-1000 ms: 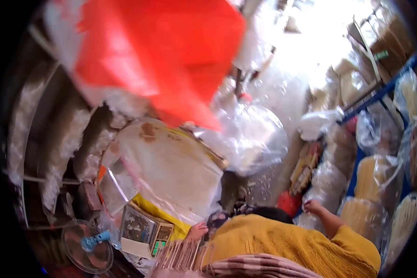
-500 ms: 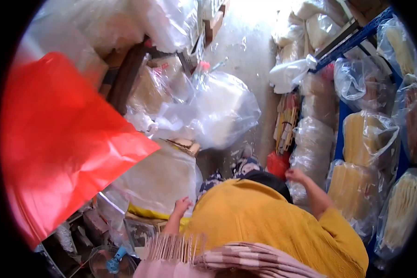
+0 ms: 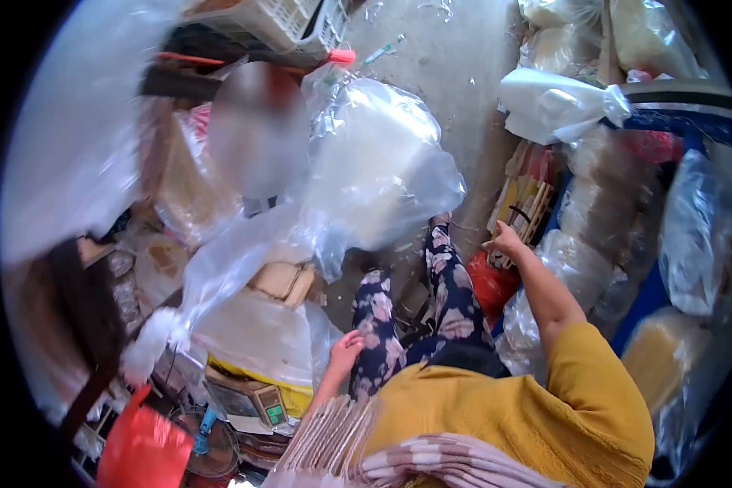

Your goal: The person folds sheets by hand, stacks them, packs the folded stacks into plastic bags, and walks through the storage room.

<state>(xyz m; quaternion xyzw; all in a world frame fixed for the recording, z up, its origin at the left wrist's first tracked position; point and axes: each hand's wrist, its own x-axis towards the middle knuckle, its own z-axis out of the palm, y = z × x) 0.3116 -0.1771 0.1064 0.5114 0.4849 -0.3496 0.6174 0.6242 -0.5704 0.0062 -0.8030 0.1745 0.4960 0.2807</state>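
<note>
My left hand (image 3: 346, 351) is beside my left thigh in patterned trousers (image 3: 374, 321); its fingers are loosely curled and whether anything is between them is too small to tell. My right hand (image 3: 506, 241) is held out on the right, near a bundle of thin sticks or packets (image 3: 522, 195) and above a red bag (image 3: 491, 285). Its fingers look bent, and their grip is unclear. Ahead of my legs lies a large clear plastic bag (image 3: 374, 163) with pale contents.
Wrapped clear bags (image 3: 598, 195) line a blue rack on the right. White crates (image 3: 293, 24) stand at the upper left. A small fan (image 3: 206, 439), a red bag (image 3: 145, 443) and a box (image 3: 252, 398) are at the lower left. Grey floor (image 3: 455, 89) runs ahead.
The large red sheet at the left has dropped out of most of the view. My legs now show. My right hand has moved up and forward beside the bundle; my left hand has shifted slightly right.
</note>
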